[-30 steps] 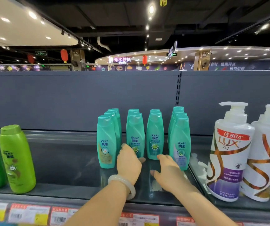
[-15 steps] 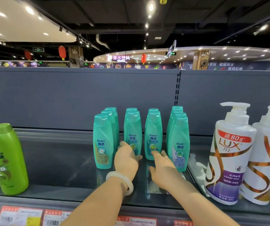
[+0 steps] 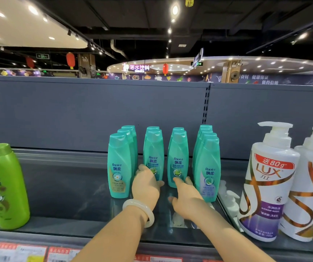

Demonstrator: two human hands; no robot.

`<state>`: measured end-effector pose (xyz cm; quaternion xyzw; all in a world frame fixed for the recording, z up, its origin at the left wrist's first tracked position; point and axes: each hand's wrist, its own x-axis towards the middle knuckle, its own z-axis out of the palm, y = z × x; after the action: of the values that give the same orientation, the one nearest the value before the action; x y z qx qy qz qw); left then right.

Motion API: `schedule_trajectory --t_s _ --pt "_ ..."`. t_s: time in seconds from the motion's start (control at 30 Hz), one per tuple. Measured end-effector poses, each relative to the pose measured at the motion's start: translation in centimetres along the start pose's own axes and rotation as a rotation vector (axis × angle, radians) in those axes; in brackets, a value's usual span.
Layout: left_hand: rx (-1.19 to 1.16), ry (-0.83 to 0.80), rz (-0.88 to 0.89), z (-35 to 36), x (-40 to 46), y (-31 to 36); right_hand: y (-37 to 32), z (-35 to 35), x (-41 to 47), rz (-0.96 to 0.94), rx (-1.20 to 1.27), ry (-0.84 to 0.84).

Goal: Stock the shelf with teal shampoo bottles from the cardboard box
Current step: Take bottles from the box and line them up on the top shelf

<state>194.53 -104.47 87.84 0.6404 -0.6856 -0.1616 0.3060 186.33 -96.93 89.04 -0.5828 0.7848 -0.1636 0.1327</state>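
The left hand [image 3: 146, 186], a pale bangle [image 3: 139, 211] on its wrist, lies against the foot of the second-column front bottle [image 3: 153, 157]; its fingers are hidden behind the palm, so I cannot tell whether they curl round the bottle or only press it. At its three o'clock the right hand [image 3: 186, 195] is open, forefinger laid straight on the low label of the third-column front bottle [image 3: 177, 159], holding nothing. The teal shampoo bottles [image 3: 119, 167] stand upright in four files running toward twelve o'clock on the shelf [image 3: 67, 186]; the cardboard box is out of view. These look like stiff, glossy plastic, tall on a narrow foot, likely light and slick, so they should tip easily if pushed high; a push low at the base, or a grip round the waist below the cap, seems safest. At nine o'clock stands a green bottle [image 3: 5, 186], at three o'clock white pump bottles [image 3: 267, 186].
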Motion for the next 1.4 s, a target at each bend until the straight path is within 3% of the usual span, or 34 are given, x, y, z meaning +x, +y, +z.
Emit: schedule_trajectory --t_s 0.6,0.8,0.97,1.17,1.3,1.4 --pt "-0.010 -0.008 -0.053 -0.4 -0.3 0.2 -0.4 -0.3 -0.5 0.015 -0.004 0.002" --pt "-0.037 -0.057 0.010 -2.9 -2.7 0.7 0.1 -2.7 -3.2 -0.147 0.113 0.192" --pt "-0.320 -0.053 0.158 -8.1 -6.6 -1.1 0.3 -4.6 -4.8 -0.204 0.272 0.294" --pt "-0.435 0.066 0.133 -13.3 -10.1 -5.4 -5.2 -1.5 -7.4 -0.580 0.378 0.237" --pt "-0.165 0.216 0.085 -14.9 -14.0 -11.2 -10.6 3.2 -10.1 -0.839 0.341 0.101" --pt "-0.008 0.232 -0.098 -16.0 -17.2 -17.1 -14.0 7.7 -12.2 -0.953 0.245 -0.054"
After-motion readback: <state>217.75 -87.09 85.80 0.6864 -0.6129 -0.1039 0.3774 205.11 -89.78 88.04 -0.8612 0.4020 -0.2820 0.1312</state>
